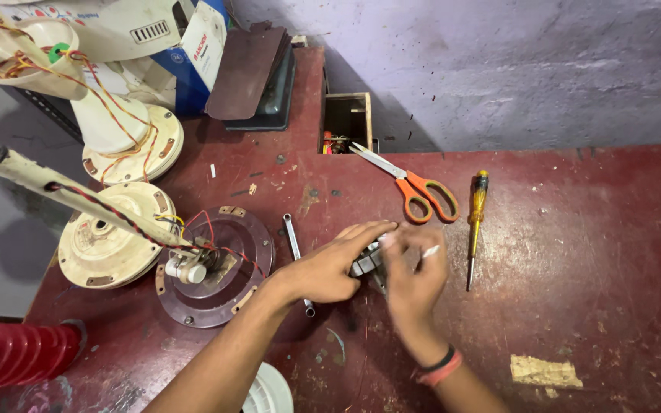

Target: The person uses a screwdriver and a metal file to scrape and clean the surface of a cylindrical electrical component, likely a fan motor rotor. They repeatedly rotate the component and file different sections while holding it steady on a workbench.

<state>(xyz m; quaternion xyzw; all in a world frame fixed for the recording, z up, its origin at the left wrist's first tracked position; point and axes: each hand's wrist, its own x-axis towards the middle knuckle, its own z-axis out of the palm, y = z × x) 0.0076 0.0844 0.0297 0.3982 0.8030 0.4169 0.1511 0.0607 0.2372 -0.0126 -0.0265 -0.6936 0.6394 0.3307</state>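
Observation:
Both my hands meet over the middle of the dark red workbench [575, 252]. My left hand [330, 264] grips a small grey metal part [366, 261] from the left. My right hand [415, 275] closes on the same part from the right, with a thin white piece [430, 250] sticking out between its fingers. Most of the part is hidden under my fingers. A slim metal spanner [292, 241] lies just under my left wrist.
Orange-handled scissors [418, 191] and a yellow screwdriver [474, 226] lie right of my hands. Left are a maroon fan motor plate [216, 268] with wires, cream fan housings [109, 245] and a rod [63, 191]. A small wooden box [346, 122] sits at the back, a red ribbed object [9, 352] at the front left.

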